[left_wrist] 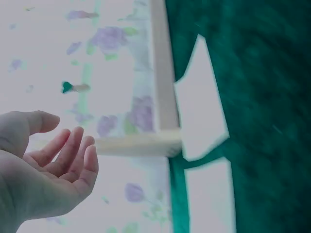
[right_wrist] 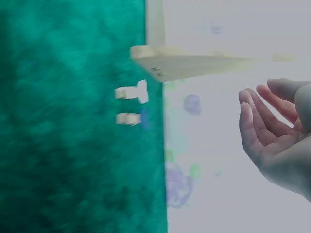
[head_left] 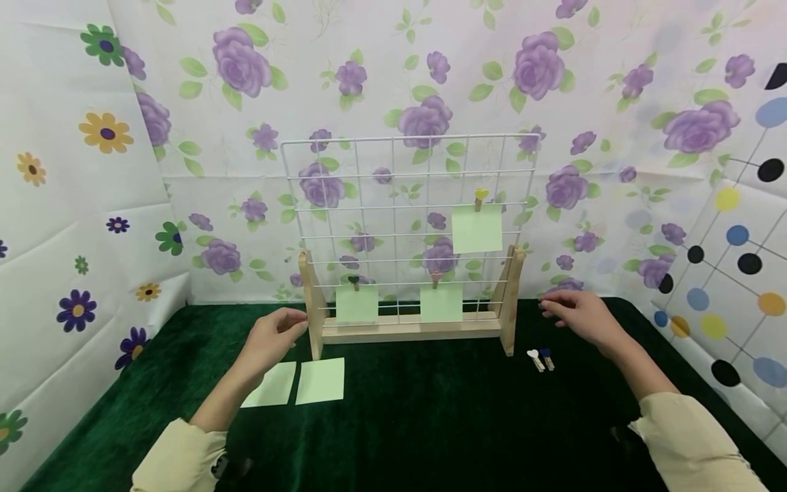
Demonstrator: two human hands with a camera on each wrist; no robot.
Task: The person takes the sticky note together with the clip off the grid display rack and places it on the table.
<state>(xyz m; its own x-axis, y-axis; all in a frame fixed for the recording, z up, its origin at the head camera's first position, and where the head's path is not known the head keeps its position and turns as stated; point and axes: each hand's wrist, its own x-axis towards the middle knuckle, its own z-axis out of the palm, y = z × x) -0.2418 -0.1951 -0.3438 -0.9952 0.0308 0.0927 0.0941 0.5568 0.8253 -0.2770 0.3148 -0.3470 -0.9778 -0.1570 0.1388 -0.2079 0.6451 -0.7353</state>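
My left hand [head_left: 270, 343] is raised near the left wooden foot of a white wire grid rack [head_left: 412, 332], its fingers loosely bent and holding nothing. Below it on the table lie two pale green paper notes [head_left: 320, 381], one partly covered by the forearm. To the right of the rack hovers my right hand [head_left: 584, 318], also empty with relaxed fingers. Two small wooden clothespins lie beneath it, one with a white heart [head_left: 535, 359], the other with a dark blue heart [head_left: 546, 358]. Both wrist views show the left palm [left_wrist: 53, 182] and right palm [right_wrist: 277, 141] with nothing in them.
Three green notes hang on the grid: an upper right one [head_left: 477, 230] under a yellow-heart clothespin [head_left: 481, 198], a lower left one [head_left: 356, 306] under a dark-heart clothespin, and a lower middle one [head_left: 440, 305] under a pinkish clothespin. Dark green cloth [head_left: 430, 410] covers the table; patterned sheets surround it.
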